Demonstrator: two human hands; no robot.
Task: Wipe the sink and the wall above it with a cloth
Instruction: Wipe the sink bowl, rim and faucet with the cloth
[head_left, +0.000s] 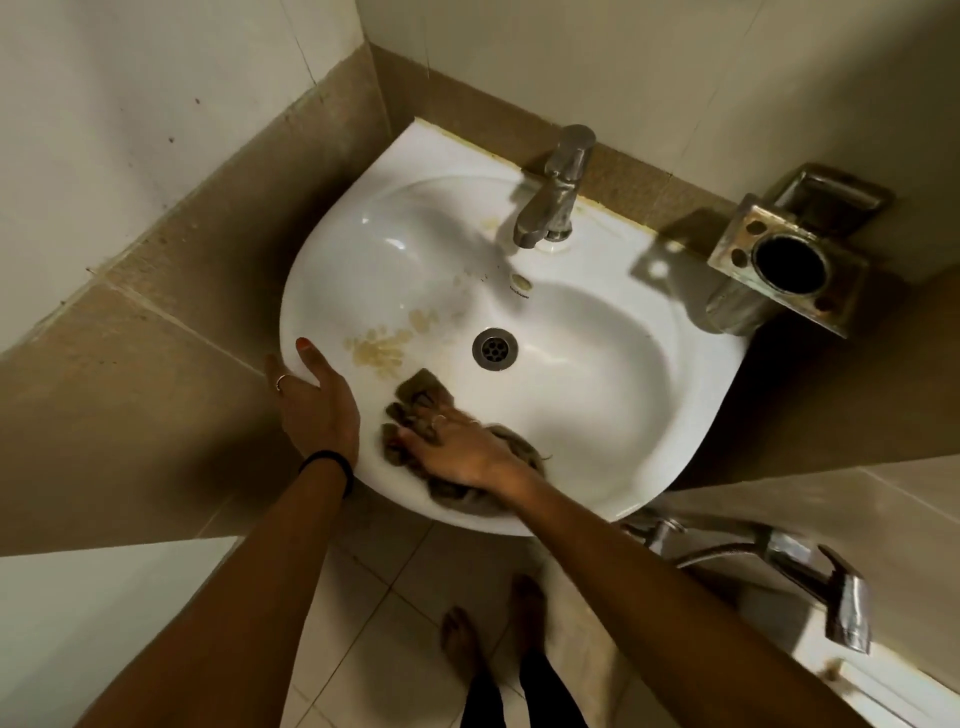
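In a tiled bathroom corner, the right hand (462, 447), fingers spread flat, presses the cloth (415, 415) on the sink (597, 364) near rim and may miss the yellow stains (384, 348) nearby, while the left hand (311, 395) grips the rim.

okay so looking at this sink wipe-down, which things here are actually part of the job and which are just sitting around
Part of the job:
- sink
- brown cloth, pressed flat on the basin's near side by the right hand
- left hand, gripping the sink's rim
- yellowish stains beside the drain
- wall above

Just there:
- tap
- metal toothbrush holder
- second tap, lower right
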